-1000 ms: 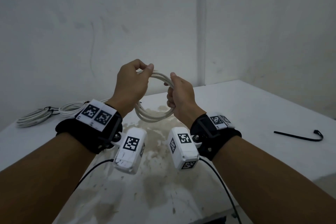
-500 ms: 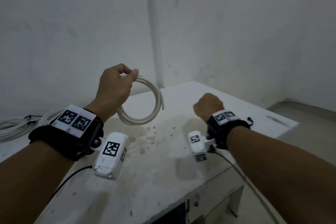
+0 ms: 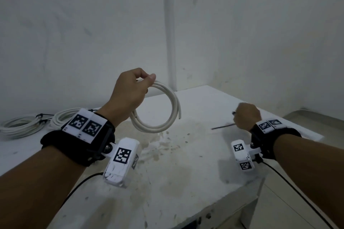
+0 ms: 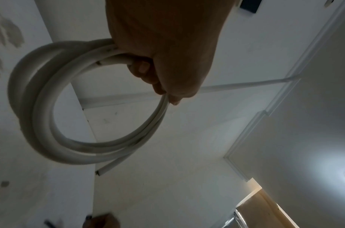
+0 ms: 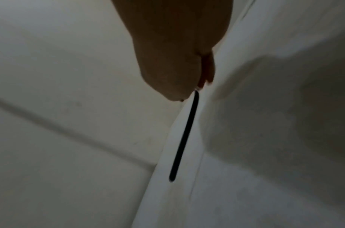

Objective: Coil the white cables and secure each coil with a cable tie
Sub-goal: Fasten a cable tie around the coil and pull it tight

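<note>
Left hand [image 3: 130,89], raised above the table [image 3: 186,173] with forearm angled up from the near left, fingers and thumb curled round the top of a white cable coil [image 3: 168,102]. The coil hangs in the air as a ring of a few turns, one cut end [image 3: 179,116] jutting down on its right side; the left wrist view shows the turns bunched in the fist and a free end [image 4: 102,170] below the ring. Right hand [image 3: 246,116], reaching to the far right of the table, pinches one end of a thin black cable tie [image 3: 222,127], which points left over the tabletop. Two more white coils [image 3: 24,126] lie at the far left of the stained white table.
</note>
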Demonstrator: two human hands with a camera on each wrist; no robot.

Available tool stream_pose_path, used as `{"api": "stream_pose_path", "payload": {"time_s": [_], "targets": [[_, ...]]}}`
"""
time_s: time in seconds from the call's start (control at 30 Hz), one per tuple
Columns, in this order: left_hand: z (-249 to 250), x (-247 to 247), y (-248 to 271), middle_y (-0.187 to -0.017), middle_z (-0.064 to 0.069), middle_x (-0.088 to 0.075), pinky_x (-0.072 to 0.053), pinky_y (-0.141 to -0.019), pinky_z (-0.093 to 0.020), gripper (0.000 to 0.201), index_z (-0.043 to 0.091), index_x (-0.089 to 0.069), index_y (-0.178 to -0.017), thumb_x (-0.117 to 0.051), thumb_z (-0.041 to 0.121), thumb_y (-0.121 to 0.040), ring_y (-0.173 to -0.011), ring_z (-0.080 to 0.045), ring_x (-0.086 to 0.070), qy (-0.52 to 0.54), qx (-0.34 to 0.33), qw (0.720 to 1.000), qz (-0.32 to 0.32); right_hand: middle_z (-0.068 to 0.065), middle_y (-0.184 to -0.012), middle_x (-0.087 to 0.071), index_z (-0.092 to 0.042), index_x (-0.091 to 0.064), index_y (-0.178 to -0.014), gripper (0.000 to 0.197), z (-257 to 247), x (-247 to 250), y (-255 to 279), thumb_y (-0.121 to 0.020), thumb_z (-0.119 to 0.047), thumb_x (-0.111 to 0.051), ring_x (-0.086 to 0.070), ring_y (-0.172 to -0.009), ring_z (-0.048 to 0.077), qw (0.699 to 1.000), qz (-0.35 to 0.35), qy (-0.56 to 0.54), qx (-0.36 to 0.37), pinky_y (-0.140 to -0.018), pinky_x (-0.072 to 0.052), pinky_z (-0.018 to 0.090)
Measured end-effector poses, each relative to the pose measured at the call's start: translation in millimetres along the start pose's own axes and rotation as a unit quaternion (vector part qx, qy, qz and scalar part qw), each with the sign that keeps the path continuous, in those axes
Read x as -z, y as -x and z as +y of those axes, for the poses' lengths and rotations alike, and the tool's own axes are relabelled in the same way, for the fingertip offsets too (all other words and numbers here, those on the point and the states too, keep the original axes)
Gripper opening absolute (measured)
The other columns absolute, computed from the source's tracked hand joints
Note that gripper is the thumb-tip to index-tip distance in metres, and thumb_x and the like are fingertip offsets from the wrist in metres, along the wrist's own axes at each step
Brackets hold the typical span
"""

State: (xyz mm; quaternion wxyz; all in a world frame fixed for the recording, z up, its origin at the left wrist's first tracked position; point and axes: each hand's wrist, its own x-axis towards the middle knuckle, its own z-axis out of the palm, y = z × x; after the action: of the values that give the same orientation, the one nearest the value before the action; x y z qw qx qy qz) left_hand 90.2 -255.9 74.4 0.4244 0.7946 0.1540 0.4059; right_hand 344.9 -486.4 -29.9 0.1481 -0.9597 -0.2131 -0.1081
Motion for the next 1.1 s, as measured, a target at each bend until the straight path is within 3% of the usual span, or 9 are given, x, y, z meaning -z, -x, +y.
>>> {"api": "stream_pose_path", "payload": {"time_s": [0.13,0.3,0.47,0.57,0.77,0.83,0.9,1.03,1.1], "targets": [[-15.0,23.8,-4.9,-0.051,0.005,-0.048,-0.027,-0.045,-0.024,0.026,0.017,-0.062,-0.075,-0.065,0.035,-0.094,-0.041,-0.009,-0.032,0.008,0.014,1.000,-0.018,0.011,-0.083,-0.070,-0.010,-0.063,-0.086,0.005,-120.7,9.0,-12.2,-0.089,-0.012,-0.067,-0.068,-0.077,0.031,0.940,0.054,-0.274,0.195,-0.072,-0.056,0.043],[-39.5,63.9,-8.9,-0.053,0.003,-0.047,-0.028,-0.044,-0.023,0.026,0.018,-0.061,-0.074,-0.064,0.032,-0.095,-0.040,-0.006,-0.036,-0.005,0.016,1.000,0.002,0.010,-0.085,-0.071,-0.006,-0.062,-0.086,0.009,-253.0,40.2,11.7,-0.089,-0.003,-0.070,-0.071,-0.069,0.026,0.795,-0.105,-0.481,0.354,-0.065,-0.061,0.035],[-68.7,116.1,-11.8,-0.051,0.009,-0.047,-0.033,-0.050,-0.026,0.026,0.020,-0.062,-0.073,-0.064,0.034,-0.095,-0.045,-0.008,-0.038,-0.053,0.010,0.996,0.074,0.018,-0.079,-0.062,0.000,-0.057,-0.087,0.013,-331.0,35.7,24.2,-0.093,0.007,-0.049,-0.064,-0.069,0.028,0.619,-0.339,-0.642,0.300,-0.072,-0.059,0.042],[-84.9,137.1,-15.1,-0.049,0.014,-0.049,-0.034,-0.054,-0.024,0.025,0.017,-0.064,-0.077,-0.064,0.035,-0.094,-0.046,-0.002,-0.040,-0.120,-0.002,0.986,0.113,0.018,-0.081,-0.057,0.000,-0.059,-0.083,0.017,-362.9,22.9,28.0,-0.093,0.001,-0.045,-0.061,-0.073,0.030,0.568,-0.384,-0.679,0.262,-0.081,-0.055,0.049],[-115.4,151.9,-24.8,-0.091,0.008,-0.075,-0.053,-0.080,-0.027,0.021,0.017,-0.074,-0.104,-0.061,0.031,-0.096,-0.085,-0.004,-0.068,-0.145,0.020,0.983,0.114,0.020,-0.088,-0.067,-0.004,-0.060,-0.102,0.007,-405.1,-5.4,28.7,-0.097,-0.008,-0.058,-0.066,-0.073,0.027,0.615,-0.330,-0.665,0.265,-0.076,-0.059,0.052],[-120.6,150.8,-27.4,-0.091,0.007,-0.076,-0.054,-0.083,-0.027,0.021,0.017,-0.078,-0.103,-0.059,0.025,-0.097,-0.088,-0.004,-0.070,-0.134,0.006,0.986,0.103,0.018,-0.083,-0.070,-0.007,-0.060,-0.098,0.005,-409.9,-12.9,27.5,-0.095,-0.010,-0.063,-0.068,-0.070,0.026,0.620,-0.311,-0.673,0.257,-0.075,-0.059,0.053],[-125.1,149.5,-33.2,-0.083,0.008,-0.076,-0.052,-0.076,-0.022,0.020,0.016,-0.079,-0.097,-0.060,0.023,-0.096,-0.080,-0.002,-0.069,-0.113,0.005,0.986,0.124,0.015,-0.079,-0.071,-0.009,-0.060,-0.093,0.006,-415.1,-17.4,24.4,-0.094,-0.012,-0.065,-0.069,-0.071,0.024,0.641,-0.275,-0.670,0.254,-0.071,-0.060,0.045],[-136.1,157.8,-46.3,-0.055,0.002,-0.050,-0.035,-0.046,-0.020,0.021,0.012,-0.078,-0.082,-0.065,0.024,-0.093,-0.044,-0.007,-0.041,-0.037,0.106,0.971,0.210,-0.002,-0.100,-0.067,-0.021,-0.062,-0.102,0.015,-416.8,-16.4,9.3,-0.089,-0.017,-0.066,-0.065,-0.082,0.012,0.799,-0.061,-0.459,0.383,-0.079,-0.053,0.030],[-139.4,166.1,-48.7,-0.048,0.005,-0.039,-0.024,-0.040,-0.019,0.025,0.013,-0.073,-0.072,-0.066,0.023,-0.093,-0.039,-0.010,-0.030,0.025,0.164,0.961,0.223,-0.003,-0.115,-0.054,-0.028,-0.064,-0.114,0.032,-413.0,-9.9,9.0,-0.085,-0.019,-0.074,-0.058,-0.093,0.010,0.809,-0.045,-0.319,0.492,-0.080,-0.045,0.020]]}}
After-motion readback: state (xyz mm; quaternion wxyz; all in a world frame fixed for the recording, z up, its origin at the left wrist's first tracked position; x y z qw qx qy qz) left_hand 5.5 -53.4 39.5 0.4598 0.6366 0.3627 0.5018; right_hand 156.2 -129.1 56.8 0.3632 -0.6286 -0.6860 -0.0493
